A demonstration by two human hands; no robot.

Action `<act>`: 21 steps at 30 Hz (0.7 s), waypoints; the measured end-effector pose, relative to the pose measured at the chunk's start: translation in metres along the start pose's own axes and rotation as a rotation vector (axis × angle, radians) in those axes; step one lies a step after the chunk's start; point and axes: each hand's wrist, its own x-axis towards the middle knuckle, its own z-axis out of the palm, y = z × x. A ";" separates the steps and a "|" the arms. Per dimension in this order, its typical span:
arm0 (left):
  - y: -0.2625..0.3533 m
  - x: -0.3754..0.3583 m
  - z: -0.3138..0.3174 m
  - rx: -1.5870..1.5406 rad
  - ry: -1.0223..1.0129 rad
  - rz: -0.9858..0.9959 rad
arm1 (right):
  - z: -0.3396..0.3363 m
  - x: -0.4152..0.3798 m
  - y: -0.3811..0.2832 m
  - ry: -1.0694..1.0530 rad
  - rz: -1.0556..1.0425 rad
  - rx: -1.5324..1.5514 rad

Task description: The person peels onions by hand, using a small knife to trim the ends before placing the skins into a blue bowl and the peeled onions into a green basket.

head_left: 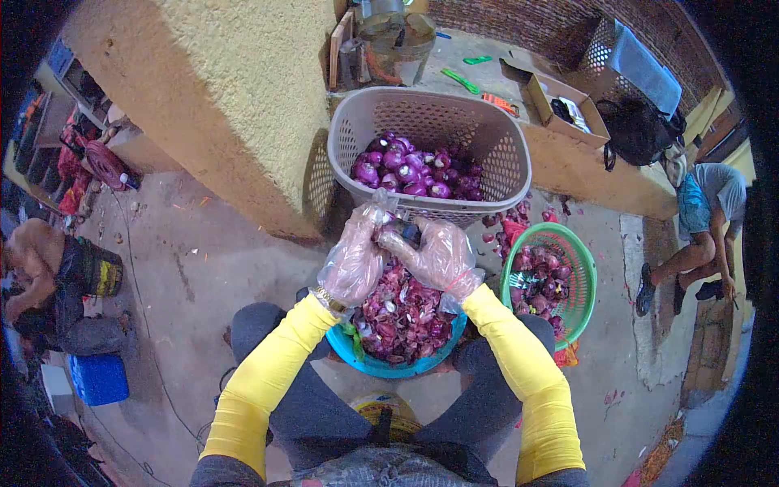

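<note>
No lettering, label, brand, number or sign is legible at the scene. Dark marks on the yellow part of a bucket [106, 277], at the far left, are too small and blurred to read, as are those on a yellow container [388, 407] between the seated person's legs [324, 410].

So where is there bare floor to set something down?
Bare floor lies between the cable, yellow wall and left knee; also right of the green basket, short of the co-worker. Crowded: between the legs, with the blue basin under left hand and right hand, and the gap strewn with peel between big basket and green basket.
</note>
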 end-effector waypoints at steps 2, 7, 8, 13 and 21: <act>0.001 -0.002 0.002 0.058 0.012 -0.001 | 0.003 -0.001 0.002 0.007 -0.012 -0.019; 0.008 -0.002 0.011 -0.053 0.000 -0.040 | 0.006 -0.003 0.003 0.014 -0.032 0.019; 0.011 -0.002 0.016 -0.188 -0.026 -0.075 | 0.006 -0.003 0.004 0.012 -0.032 0.019; 0.026 -0.002 0.007 0.023 -0.141 -0.152 | -0.010 0.000 0.007 -0.164 0.002 0.051; 0.047 -0.008 0.015 0.242 -0.173 -0.295 | -0.017 -0.002 0.004 -0.151 -0.007 0.254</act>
